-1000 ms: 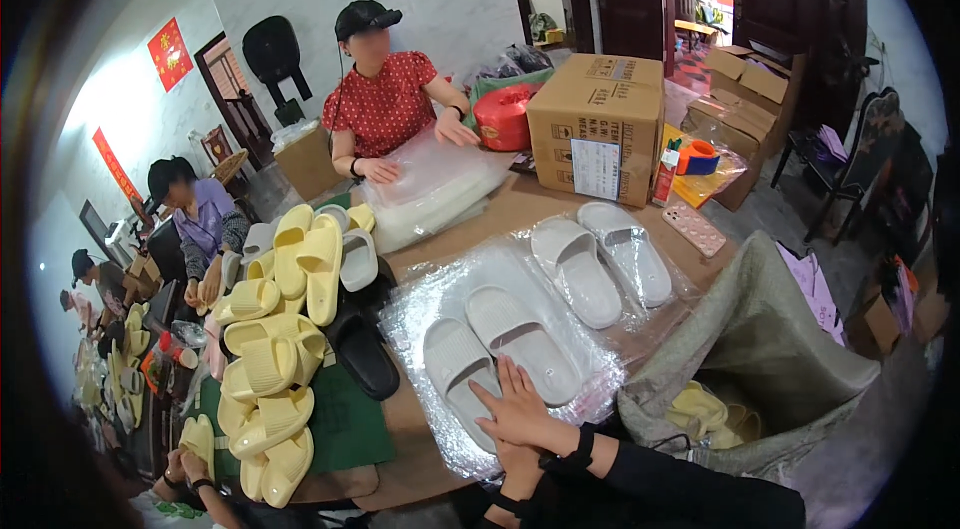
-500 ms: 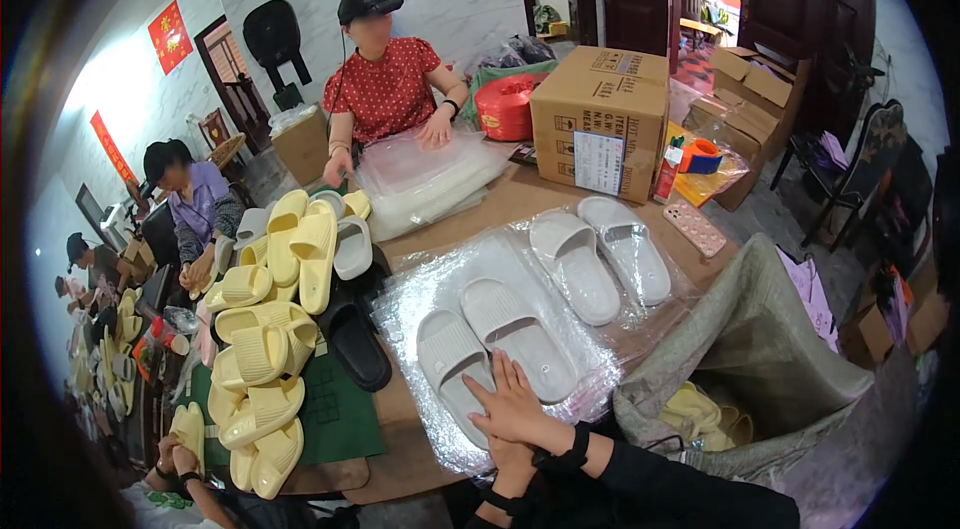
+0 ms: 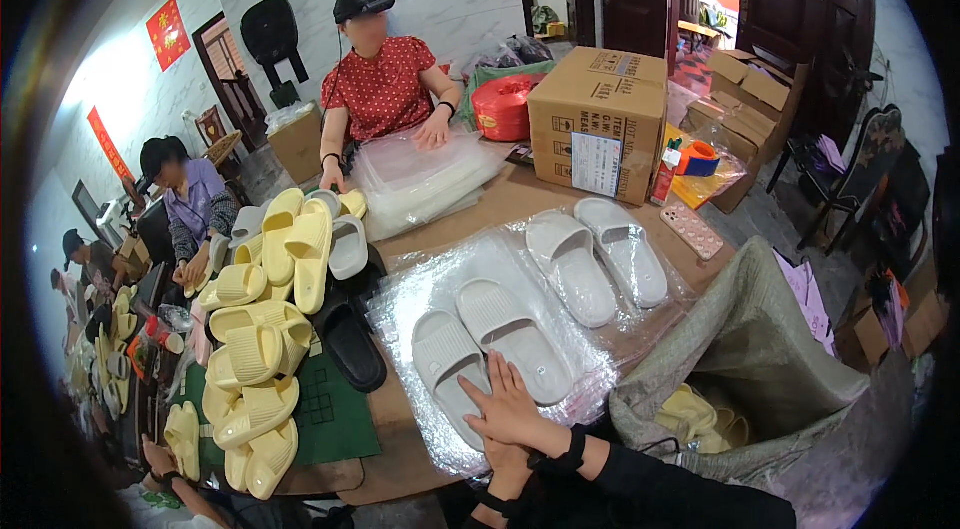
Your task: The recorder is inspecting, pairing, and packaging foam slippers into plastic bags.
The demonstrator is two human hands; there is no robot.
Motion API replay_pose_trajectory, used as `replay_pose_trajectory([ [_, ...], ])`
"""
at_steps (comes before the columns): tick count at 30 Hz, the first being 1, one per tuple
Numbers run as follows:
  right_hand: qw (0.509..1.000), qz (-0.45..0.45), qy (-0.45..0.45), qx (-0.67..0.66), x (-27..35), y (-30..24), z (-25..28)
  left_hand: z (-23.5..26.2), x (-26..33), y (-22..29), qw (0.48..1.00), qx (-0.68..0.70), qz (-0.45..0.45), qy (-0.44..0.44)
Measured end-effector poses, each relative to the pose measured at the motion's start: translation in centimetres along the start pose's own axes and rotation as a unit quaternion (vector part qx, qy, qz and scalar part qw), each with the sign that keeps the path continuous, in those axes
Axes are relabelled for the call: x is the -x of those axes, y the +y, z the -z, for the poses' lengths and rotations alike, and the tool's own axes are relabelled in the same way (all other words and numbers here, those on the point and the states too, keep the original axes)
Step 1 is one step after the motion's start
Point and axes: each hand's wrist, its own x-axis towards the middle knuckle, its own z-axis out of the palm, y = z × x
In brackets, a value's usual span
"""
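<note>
The right hand (image 3: 508,401) is pressing flat, fingers spread wide, on a pair of white rubber slide sandals (image 3: 490,349) in clear plastic wrap on the counter (image 3: 520,194); the left hand (image 3: 507,457) is lying beneath it, its fingers hidden.

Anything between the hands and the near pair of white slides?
Only the clear plastic bag. The right hand lies flat on it over the near white slides; the left hand sits tucked beneath the right. Nothing else intervenes.

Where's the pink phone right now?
The flat pink phone lies on the brown table's right edge, just right of the far white slipper pair, below the cardboard box.
</note>
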Motion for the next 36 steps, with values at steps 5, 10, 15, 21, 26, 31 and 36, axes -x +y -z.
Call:
replay_pose_trajectory([
  [5, 1.0, 0.004, -0.002, 0.002, -0.06, -0.04, -0.11, -0.02, 0.07, -0.11, 1.0, -0.002, 0.002, 0.001],
  [10, 1.0, 0.001, -0.006, 0.003, 0.05, -0.03, 0.07, -0.09, 0.14, 0.01, 1.0, -0.006, 0.001, 0.003],
  [15, 1.0, 0.003, -0.005, 0.006, 0.05, 0.03, -0.04, -0.08, 0.14, 0.04, 1.0, -0.009, 0.001, 0.005],
  [21, 1.0, 0.003, -0.008, 0.009, -0.01, 0.04, 0.06, -0.07, 0.12, -0.03, 1.0, -0.012, 0.003, 0.005],
  [26, 1.0, 0.001, -0.009, 0.012, -0.09, 0.02, -0.09, -0.08, 0.21, -0.04, 1.0, -0.014, 0.004, 0.007],
  [31, 1.0, -0.002, -0.01, 0.005, 0.0, -0.01, 0.11, -0.09, 0.26, 0.04, 1.0, -0.016, 0.004, 0.007],
  [36, 1.0, 0.008, -0.004, 0.005, 0.05, 0.13, 0.14, -0.1, 0.3, 0.11, 1.0, -0.02, 0.008, 0.007],
])
